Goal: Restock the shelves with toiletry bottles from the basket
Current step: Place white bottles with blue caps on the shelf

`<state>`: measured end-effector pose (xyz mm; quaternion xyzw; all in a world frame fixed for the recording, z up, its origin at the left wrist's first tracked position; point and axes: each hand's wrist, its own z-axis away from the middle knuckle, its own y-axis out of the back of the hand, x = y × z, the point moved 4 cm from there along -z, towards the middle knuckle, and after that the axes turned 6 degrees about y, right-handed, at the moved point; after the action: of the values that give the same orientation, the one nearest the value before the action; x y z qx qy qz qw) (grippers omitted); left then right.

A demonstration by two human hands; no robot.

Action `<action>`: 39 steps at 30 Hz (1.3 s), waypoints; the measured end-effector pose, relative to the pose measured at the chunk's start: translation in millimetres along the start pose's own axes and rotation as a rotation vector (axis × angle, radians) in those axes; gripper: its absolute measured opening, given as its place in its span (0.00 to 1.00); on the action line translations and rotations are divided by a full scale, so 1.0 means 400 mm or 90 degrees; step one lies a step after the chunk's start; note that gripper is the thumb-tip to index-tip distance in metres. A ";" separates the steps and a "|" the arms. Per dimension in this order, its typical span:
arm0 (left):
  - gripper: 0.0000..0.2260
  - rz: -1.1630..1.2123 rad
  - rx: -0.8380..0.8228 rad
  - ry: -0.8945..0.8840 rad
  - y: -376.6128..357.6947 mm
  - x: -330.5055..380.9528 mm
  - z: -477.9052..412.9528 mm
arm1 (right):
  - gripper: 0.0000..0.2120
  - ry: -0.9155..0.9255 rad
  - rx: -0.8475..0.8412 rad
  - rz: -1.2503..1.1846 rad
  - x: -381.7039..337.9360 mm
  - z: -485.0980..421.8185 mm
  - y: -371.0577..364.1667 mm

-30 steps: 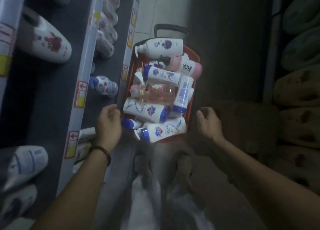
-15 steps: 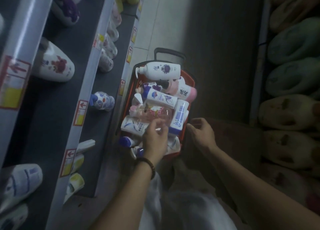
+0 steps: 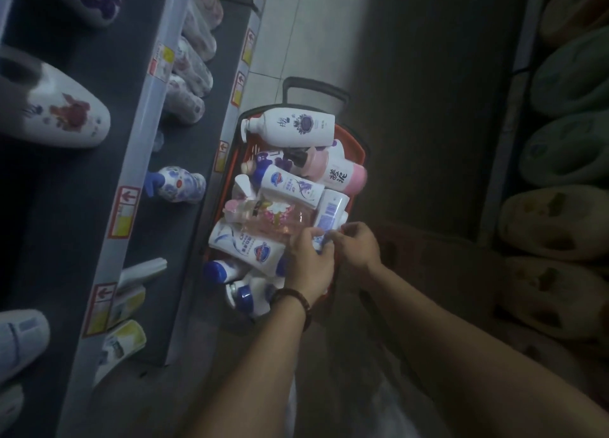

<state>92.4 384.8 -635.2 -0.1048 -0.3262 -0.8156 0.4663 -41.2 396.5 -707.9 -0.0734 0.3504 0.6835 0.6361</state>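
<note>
Toiletry bottles (image 3: pixel 290 187) of white, pink and clear plastic are heaped on their sides in a red plastic basket (image 3: pixel 358 150). The basket is set on the pale tiled floor (image 3: pixel 313 25) in the middle of the aisle, with its black handle (image 3: pixel 316 86) at 12 o'clock. A white bottle with a blue barcode label (image 3: pixel 330 210), at the basket's 4 o'clock, is gripped at its near end by both hands. The left hand (image 3: pixel 309 259), with a dark beaded bracelet (image 3: pixel 294 300) on its wrist, and the right hand (image 3: pixel 358 247) are curled round it, fingers close together. At 9 o'clock, dark grey shelves (image 3: pixel 108 74) edged with red-and-yellow price tags (image 3: pixel 124 211) are partly stocked with more bottles. At 3 o'clock, plush slippers (image 3: pixel 557 221) are racked in rows. The aisle is dimly lit.
</note>
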 end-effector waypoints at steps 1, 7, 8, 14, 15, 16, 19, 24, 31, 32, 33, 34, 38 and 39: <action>0.13 -0.002 0.013 0.006 -0.004 0.001 0.002 | 0.18 -0.014 -0.012 -0.021 -0.001 -0.001 -0.010; 0.11 0.031 0.060 0.060 -0.020 0.002 0.013 | 0.19 -0.035 -0.032 -0.048 0.012 -0.021 -0.051; 0.11 0.036 0.063 0.067 -0.022 -0.001 0.013 | 0.18 -0.039 -0.039 -0.047 0.017 -0.023 -0.054; 0.11 0.042 0.058 0.076 -0.019 -0.001 0.018 | 0.12 -0.019 -0.060 -0.060 0.020 -0.029 -0.056; 0.11 0.042 0.059 0.067 -0.019 -0.001 0.019 | 0.12 -0.019 -0.063 -0.064 0.023 -0.032 -0.056; 0.11 0.040 0.060 0.056 -0.018 -0.001 0.021 | 0.13 -0.026 -0.070 -0.070 0.022 -0.031 -0.054; 0.12 0.047 0.053 0.036 -0.014 0.002 0.033 | 0.16 -0.043 -0.100 -0.121 0.025 -0.026 -0.050; 0.16 0.074 0.037 0.020 -0.003 0.003 0.057 | 0.19 -0.055 -0.110 -0.169 0.020 -0.008 -0.025; 0.26 0.140 0.004 -0.018 0.046 0.022 0.109 | 0.20 -0.046 -0.110 -0.208 -0.086 0.083 0.052; 0.28 0.153 0.005 -0.030 0.064 0.034 0.123 | 0.19 -0.046 -0.121 -0.212 -0.114 0.107 0.070; 0.31 0.152 0.013 -0.048 0.091 0.054 0.141 | 0.19 -0.043 -0.135 -0.214 -0.152 0.137 0.092; 0.33 0.149 0.020 -0.073 0.111 0.068 0.154 | 0.19 -0.037 -0.159 -0.214 -0.184 0.162 0.110; 0.33 0.107 0.037 -0.173 0.212 0.145 0.216 | 0.18 -0.010 -0.242 -0.186 -0.335 0.292 0.186; 0.34 0.068 0.057 -0.203 0.246 0.171 0.234 | 0.18 -0.002 -0.263 -0.178 -0.384 0.332 0.205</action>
<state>124.2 361.8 -488.4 -0.2295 -0.4262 -0.7472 0.4554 -43.3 351.4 -493.5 -0.2485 0.1888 0.6460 0.6966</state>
